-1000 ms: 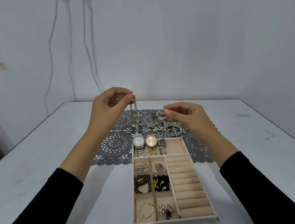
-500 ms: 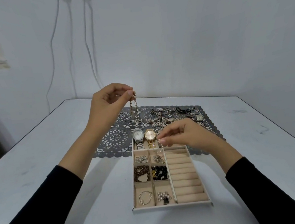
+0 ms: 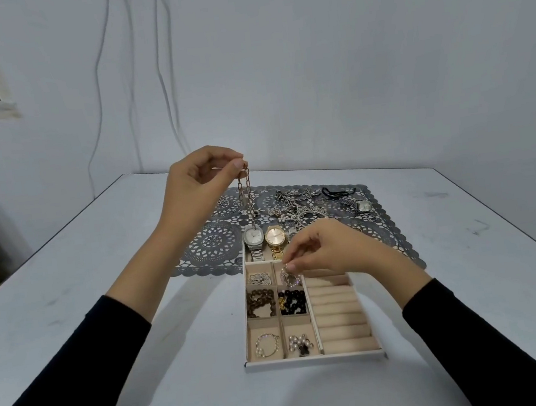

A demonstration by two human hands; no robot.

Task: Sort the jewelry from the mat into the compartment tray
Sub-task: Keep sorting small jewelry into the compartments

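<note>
My left hand [image 3: 197, 184] is raised above the grey lace mat [image 3: 217, 239] and pinches a link chain [image 3: 245, 192] that hangs straight down. My right hand [image 3: 326, 249] reaches low over the beige compartment tray [image 3: 316, 359], its fingertips pinched on a small silver piece [image 3: 289, 276] at the second small compartment of the upper row. A tangle of jewelry [image 3: 297, 207] and a small watch [image 3: 363, 206] lie on the mat. The tray's top section holds a silver watch [image 3: 253, 240] and a gold watch [image 3: 275, 237].
Other tray compartments hold silver pieces [image 3: 259, 278], brown beads [image 3: 260, 302], black beads [image 3: 292, 301], a pearl bracelet [image 3: 268, 344] and a pearl cluster [image 3: 300, 344]. Ring rolls [image 3: 340, 318] fill the right side. The white table [image 3: 68, 294] ends at a wall behind.
My right hand came back from the jewelry pile on the mat and lowered to the tray's upper small compartments. My left hand kept the chain held up, almost still.
</note>
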